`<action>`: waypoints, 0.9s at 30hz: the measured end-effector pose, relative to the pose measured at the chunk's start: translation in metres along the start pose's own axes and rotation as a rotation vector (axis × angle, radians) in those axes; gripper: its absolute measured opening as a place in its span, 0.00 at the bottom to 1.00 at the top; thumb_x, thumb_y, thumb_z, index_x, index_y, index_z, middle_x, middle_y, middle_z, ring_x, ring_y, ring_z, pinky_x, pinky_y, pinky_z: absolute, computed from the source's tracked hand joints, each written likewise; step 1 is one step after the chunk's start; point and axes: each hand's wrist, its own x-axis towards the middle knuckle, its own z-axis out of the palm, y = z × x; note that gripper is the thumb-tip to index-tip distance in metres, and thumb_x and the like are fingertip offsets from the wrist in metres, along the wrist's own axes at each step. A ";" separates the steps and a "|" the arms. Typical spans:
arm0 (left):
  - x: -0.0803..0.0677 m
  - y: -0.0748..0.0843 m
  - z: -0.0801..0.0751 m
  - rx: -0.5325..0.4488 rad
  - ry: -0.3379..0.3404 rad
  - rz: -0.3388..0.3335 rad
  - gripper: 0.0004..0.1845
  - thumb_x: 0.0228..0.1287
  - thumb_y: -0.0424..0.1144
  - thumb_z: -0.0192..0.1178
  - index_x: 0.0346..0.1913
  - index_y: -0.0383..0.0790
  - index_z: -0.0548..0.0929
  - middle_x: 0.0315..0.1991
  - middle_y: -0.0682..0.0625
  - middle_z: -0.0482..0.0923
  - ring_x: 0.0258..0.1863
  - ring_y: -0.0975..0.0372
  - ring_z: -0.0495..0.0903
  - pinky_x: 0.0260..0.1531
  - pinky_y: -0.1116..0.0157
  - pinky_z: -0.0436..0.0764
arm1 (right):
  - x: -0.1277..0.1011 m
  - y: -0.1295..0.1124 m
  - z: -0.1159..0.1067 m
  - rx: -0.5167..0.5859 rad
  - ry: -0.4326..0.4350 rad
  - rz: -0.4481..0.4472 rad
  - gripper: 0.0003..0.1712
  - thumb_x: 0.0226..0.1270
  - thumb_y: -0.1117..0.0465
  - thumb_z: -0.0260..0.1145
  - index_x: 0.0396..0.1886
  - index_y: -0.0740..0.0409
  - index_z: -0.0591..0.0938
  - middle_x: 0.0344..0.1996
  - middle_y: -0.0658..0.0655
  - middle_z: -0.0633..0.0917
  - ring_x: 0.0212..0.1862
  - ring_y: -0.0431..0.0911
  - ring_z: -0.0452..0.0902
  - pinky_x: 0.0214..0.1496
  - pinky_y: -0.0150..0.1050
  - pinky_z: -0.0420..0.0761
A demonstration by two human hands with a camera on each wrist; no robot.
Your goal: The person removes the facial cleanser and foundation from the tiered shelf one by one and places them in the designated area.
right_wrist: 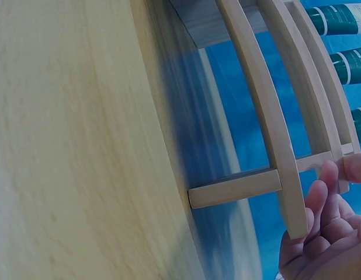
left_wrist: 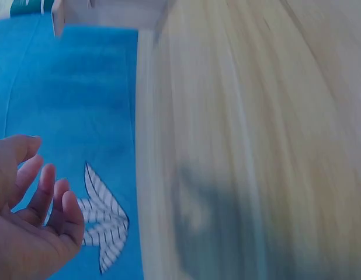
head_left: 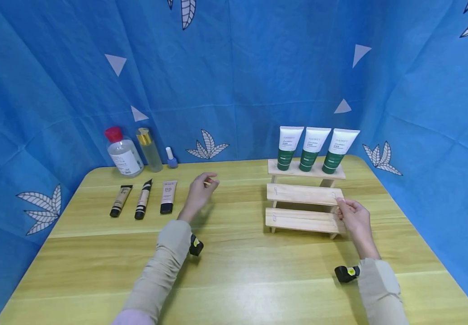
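Observation:
A stepped wooden rack (head_left: 303, 195) stands on the right of the table (head_left: 234, 271). Three green-and-white tubes (head_left: 312, 148) stand upright on its top step; its lower two steps are bare. My right hand (head_left: 341, 207) grips the right end of the rack's lower steps, thumb and fingers curled at the plank ends (right_wrist: 294, 221) in the right wrist view (right_wrist: 329, 192). My left hand (head_left: 205, 183) hovers over the table's middle with relaxed fingers and holds nothing (left_wrist: 40, 192). Nearest to it, on its left, lies a beige BB tube (head_left: 168, 197).
Two more slim tubes (head_left: 143, 199) (head_left: 120, 201) lie left of the BB tube. At the back left stand a clear red-capped bottle (head_left: 123, 153), a gold-capped bottle (head_left: 149, 149) and a small blue bottle (head_left: 171, 158). Blue cloth (head_left: 234, 67) walls the table on three sides.

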 end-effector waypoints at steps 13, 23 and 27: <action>0.012 0.039 0.051 -0.059 -0.074 0.138 0.16 0.70 0.39 0.55 0.57 0.38 0.77 0.44 0.44 0.76 0.43 0.55 0.75 0.43 0.61 0.77 | 0.000 0.000 0.001 0.015 0.026 -0.007 0.27 0.70 0.48 0.56 0.54 0.68 0.71 0.19 0.40 0.78 0.24 0.31 0.73 0.27 0.24 0.74; 0.023 0.071 0.081 -0.086 -0.111 0.156 0.19 0.68 0.39 0.56 0.59 0.36 0.75 0.44 0.44 0.76 0.43 0.56 0.74 0.42 0.63 0.76 | 0.001 -0.002 -0.002 0.011 -0.001 0.004 0.28 0.71 0.49 0.55 0.57 0.70 0.69 0.20 0.38 0.78 0.25 0.30 0.72 0.27 0.24 0.74; 0.026 0.080 0.089 -0.092 -0.091 0.141 0.21 0.68 0.42 0.58 0.61 0.39 0.73 0.47 0.46 0.74 0.44 0.57 0.73 0.43 0.64 0.75 | 0.000 -0.002 -0.002 0.021 -0.012 -0.004 0.28 0.71 0.50 0.55 0.56 0.70 0.69 0.20 0.39 0.78 0.25 0.30 0.72 0.28 0.23 0.75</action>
